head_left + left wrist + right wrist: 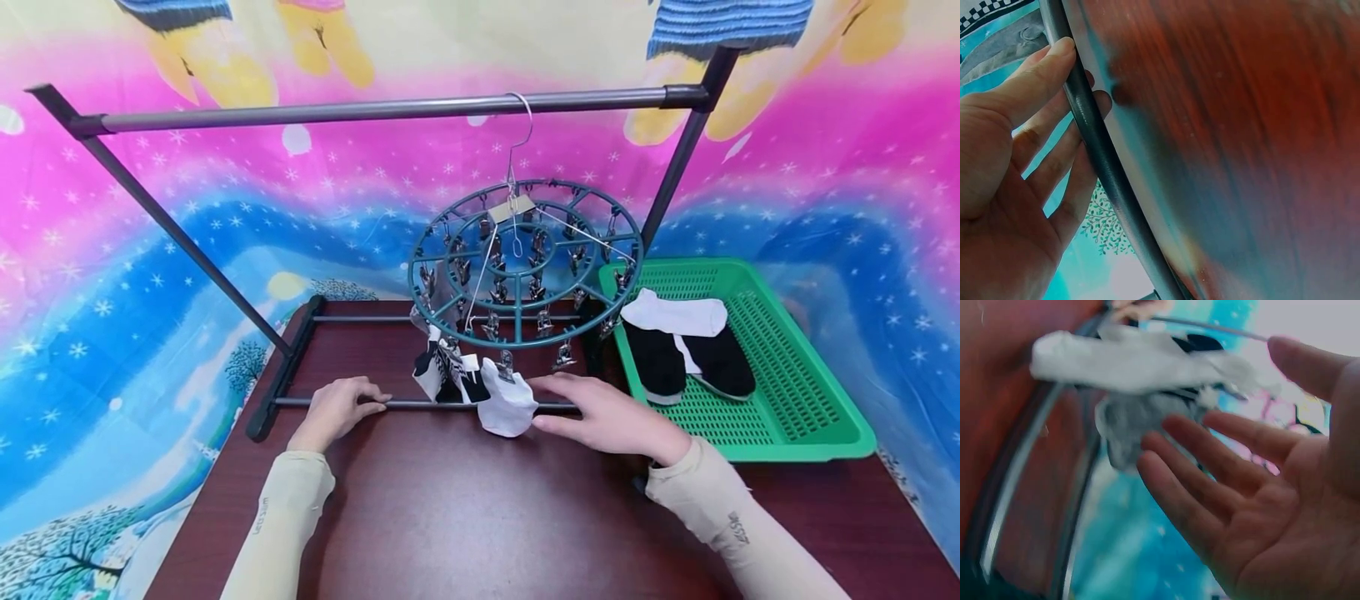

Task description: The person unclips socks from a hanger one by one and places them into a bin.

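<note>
A white sock (507, 402) hangs from a clip at the near rim of a round green clip hanger (517, 342). Black-and-white socks (441, 371) hang just left of it, and a grey sock (1141, 425) appears blurred below the white one in the right wrist view. My right hand (611, 414) is beside the white sock, fingers extended and thumb apart, with nothing in its palm (1272, 512). At the rack's lower front bar (427, 404), my left hand (339, 410) has its thumb on one side and fingers behind, lightly holding the bar (1100, 147).
The hanger's hook hangs on the top bar (390, 109) of a dark metal rack. Many clips dangle empty below its rings. To the right, a green basket (817, 383) holds black socks (722, 360) and a white sock (675, 317). Everything stands on a dark red-brown table (480, 508).
</note>
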{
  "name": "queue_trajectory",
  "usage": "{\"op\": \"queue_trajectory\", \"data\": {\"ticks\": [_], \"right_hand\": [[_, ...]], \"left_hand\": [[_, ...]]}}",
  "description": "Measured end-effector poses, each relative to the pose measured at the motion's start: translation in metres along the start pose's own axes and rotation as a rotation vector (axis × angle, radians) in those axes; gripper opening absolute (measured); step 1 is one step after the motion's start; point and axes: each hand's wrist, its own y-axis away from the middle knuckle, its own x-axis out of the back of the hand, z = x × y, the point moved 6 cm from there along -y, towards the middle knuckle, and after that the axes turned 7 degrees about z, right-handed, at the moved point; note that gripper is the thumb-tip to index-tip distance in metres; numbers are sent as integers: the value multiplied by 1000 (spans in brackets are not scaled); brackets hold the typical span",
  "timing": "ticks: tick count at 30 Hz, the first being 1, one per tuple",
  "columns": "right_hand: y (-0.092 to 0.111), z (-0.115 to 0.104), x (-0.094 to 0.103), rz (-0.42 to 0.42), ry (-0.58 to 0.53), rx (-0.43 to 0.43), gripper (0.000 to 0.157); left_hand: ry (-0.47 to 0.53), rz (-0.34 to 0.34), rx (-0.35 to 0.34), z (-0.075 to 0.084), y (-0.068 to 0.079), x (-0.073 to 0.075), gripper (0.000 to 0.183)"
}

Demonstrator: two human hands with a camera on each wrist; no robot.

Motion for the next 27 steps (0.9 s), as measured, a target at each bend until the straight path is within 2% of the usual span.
{"op": "queue_trajectory", "data": {"ticks": [5,11,13,21,27], "right_hand": [[-13,0,-20,20,-42,7,57],[-19,1,-30,53,-106,48,26],[-19,3,-30,66,-118,45,20],[-11,14,-19,119,-193,18,31],[0,25,-11,127,-219,-63,32]], "left_hand": [[3,-1,10,0,1,-1,12],[0,3,11,0,1,0,12],[1,4,10,0,1,0,12],[-12,-2,24,0,1,-1,10],[-13,0,27,0,2,-1,11]]}}
